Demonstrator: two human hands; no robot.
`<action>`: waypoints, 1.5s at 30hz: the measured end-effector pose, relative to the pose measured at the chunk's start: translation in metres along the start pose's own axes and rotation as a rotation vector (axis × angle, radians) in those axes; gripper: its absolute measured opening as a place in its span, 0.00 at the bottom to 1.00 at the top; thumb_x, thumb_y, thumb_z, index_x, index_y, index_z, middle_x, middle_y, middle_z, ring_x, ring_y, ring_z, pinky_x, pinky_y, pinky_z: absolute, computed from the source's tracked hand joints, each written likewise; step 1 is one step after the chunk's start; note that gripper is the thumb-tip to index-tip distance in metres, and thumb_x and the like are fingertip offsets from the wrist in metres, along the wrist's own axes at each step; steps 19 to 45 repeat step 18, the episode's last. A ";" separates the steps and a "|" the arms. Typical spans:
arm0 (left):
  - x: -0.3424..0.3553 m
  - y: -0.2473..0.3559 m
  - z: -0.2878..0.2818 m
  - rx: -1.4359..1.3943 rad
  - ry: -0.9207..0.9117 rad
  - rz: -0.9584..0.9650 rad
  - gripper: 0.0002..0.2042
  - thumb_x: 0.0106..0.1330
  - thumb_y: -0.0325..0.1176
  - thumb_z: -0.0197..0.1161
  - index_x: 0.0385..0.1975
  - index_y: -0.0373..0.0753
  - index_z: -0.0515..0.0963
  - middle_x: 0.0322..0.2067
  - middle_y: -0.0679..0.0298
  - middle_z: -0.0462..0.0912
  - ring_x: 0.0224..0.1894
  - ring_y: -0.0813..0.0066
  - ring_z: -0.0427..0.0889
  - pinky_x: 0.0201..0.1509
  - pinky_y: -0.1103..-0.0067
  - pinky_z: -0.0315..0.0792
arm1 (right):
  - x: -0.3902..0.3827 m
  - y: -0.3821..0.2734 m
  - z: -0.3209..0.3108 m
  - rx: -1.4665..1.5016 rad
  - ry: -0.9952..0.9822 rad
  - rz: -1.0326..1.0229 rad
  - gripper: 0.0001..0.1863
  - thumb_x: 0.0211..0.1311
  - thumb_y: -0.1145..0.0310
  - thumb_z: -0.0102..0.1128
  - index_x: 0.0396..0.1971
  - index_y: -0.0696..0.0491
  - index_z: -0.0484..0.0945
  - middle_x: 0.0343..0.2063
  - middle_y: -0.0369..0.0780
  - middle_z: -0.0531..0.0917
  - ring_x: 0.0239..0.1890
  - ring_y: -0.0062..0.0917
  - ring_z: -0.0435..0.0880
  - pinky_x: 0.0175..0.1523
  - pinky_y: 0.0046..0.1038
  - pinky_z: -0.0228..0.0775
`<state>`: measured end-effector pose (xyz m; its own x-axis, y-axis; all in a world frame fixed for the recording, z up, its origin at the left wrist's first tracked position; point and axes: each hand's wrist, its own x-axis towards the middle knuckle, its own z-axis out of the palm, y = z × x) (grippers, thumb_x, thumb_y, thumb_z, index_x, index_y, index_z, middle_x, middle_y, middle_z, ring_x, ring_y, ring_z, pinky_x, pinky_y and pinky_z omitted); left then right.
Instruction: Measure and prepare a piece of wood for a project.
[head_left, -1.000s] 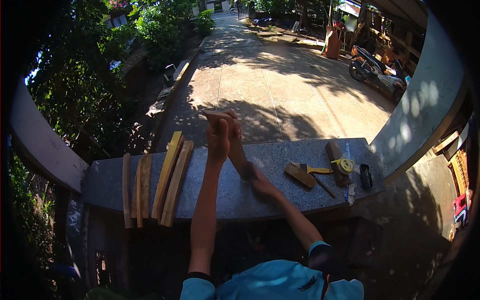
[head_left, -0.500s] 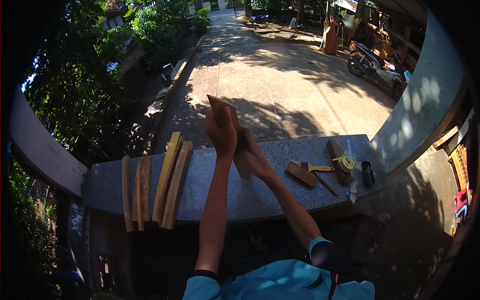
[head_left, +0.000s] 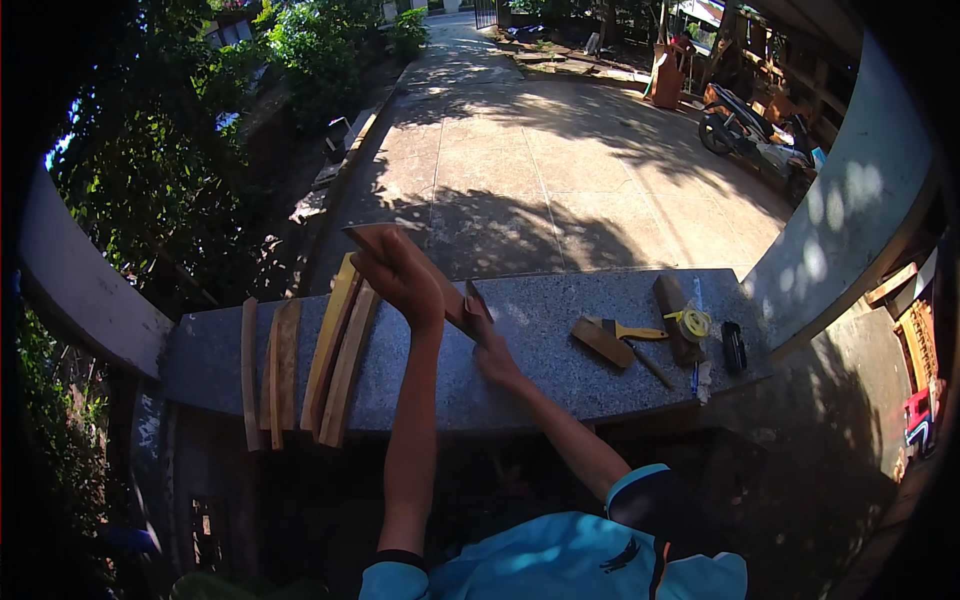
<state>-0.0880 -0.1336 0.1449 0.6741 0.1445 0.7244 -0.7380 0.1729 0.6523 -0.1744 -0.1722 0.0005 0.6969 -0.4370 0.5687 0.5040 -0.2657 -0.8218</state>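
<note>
A narrow wooden board point(head_left: 447, 292) is held up at a slant over the stone-topped counter, its far end pointing left. My left hand point(head_left: 405, 285) is closed around its upper part. At the board's lower end is my right hand point(head_left: 495, 358), closed on a thin dark brown piece point(head_left: 476, 303) that lies against the wood. This piece looks like a folded sheet, but its kind is unclear. The right fingertips are partly hidden. To the left of my left hand, several wooden strips point(head_left: 335, 350) lie across the counter.
On the counter's point(head_left: 420, 400) right side lie a paintbrush point(head_left: 638, 333), a wooden block point(head_left: 602, 343), a dark wooden bar point(head_left: 672, 300), a yellow tape roll point(head_left: 695, 323) and a black tool point(head_left: 735, 347). Pillars flank the counter. A motorbike point(head_left: 750, 135) stands beyond on the paving.
The board has tipped left and come lower. My right hand has moved down and nearer to me, farther from my left hand, which has shifted left with the board.
</note>
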 end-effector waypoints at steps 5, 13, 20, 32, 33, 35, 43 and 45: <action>-0.002 -0.008 -0.023 -0.068 -0.021 -0.173 0.16 0.68 0.40 0.47 0.38 0.29 0.66 0.34 0.55 0.72 0.36 0.69 0.74 0.40 0.76 0.67 | 0.035 -0.046 0.009 -0.245 -0.073 0.069 0.39 0.41 0.91 0.33 0.62 0.58 0.49 0.64 0.47 0.50 0.66 0.34 0.48 0.68 0.27 0.36; -0.024 0.003 -0.018 -0.164 -0.142 -0.229 0.20 0.68 0.44 0.44 0.33 0.29 0.71 0.29 0.57 0.75 0.33 0.69 0.75 0.37 0.74 0.67 | -0.027 0.017 -0.043 -0.281 -0.024 0.214 0.37 0.36 0.90 0.32 0.56 0.58 0.56 0.53 0.49 0.64 0.59 0.36 0.60 0.64 0.33 0.48; -0.031 -0.034 -0.022 -0.075 -0.284 -0.357 0.25 0.67 0.52 0.38 0.33 0.33 0.71 0.27 0.55 0.75 0.30 0.66 0.76 0.37 0.68 0.67 | 0.014 -0.085 0.020 -0.080 -0.033 0.088 0.38 0.36 0.84 0.38 0.57 0.57 0.53 0.56 0.46 0.60 0.66 0.41 0.46 0.68 0.33 0.37; -0.031 -0.034 -0.022 -0.075 -0.284 -0.357 0.25 0.67 0.52 0.38 0.33 0.33 0.71 0.27 0.55 0.75 0.30 0.66 0.76 0.37 0.68 0.67 | 0.014 -0.085 0.020 -0.080 -0.033 0.088 0.38 0.36 0.84 0.38 0.57 0.57 0.53 0.56 0.46 0.60 0.66 0.41 0.46 0.68 0.33 0.37; -0.031 -0.034 -0.022 -0.075 -0.284 -0.357 0.25 0.67 0.52 0.38 0.33 0.33 0.71 0.27 0.55 0.75 0.30 0.66 0.76 0.37 0.68 0.67 | 0.014 -0.085 0.020 -0.080 -0.033 0.088 0.38 0.36 0.84 0.38 0.57 0.57 0.53 0.56 0.46 0.60 0.66 0.41 0.46 0.68 0.33 0.37; -0.031 -0.034 -0.022 -0.075 -0.284 -0.357 0.25 0.67 0.52 0.38 0.33 0.33 0.71 0.27 0.55 0.75 0.30 0.66 0.76 0.37 0.68 0.67 | 0.014 -0.085 0.020 -0.080 -0.033 0.088 0.38 0.36 0.84 0.38 0.57 0.57 0.53 0.56 0.46 0.60 0.66 0.41 0.46 0.68 0.33 0.37; -0.031 -0.034 -0.022 -0.075 -0.284 -0.357 0.25 0.67 0.52 0.38 0.33 0.33 0.71 0.27 0.55 0.75 0.30 0.66 0.76 0.37 0.68 0.67 | 0.014 -0.085 0.020 -0.080 -0.033 0.088 0.38 0.36 0.84 0.38 0.57 0.57 0.53 0.56 0.46 0.60 0.66 0.41 0.46 0.68 0.33 0.37; -0.031 -0.034 -0.022 -0.075 -0.284 -0.357 0.25 0.67 0.52 0.38 0.33 0.33 0.71 0.27 0.55 0.75 0.30 0.66 0.76 0.37 0.68 0.67 | 0.014 -0.085 0.020 -0.080 -0.033 0.088 0.38 0.36 0.84 0.38 0.57 0.57 0.53 0.56 0.46 0.60 0.66 0.41 0.46 0.68 0.33 0.37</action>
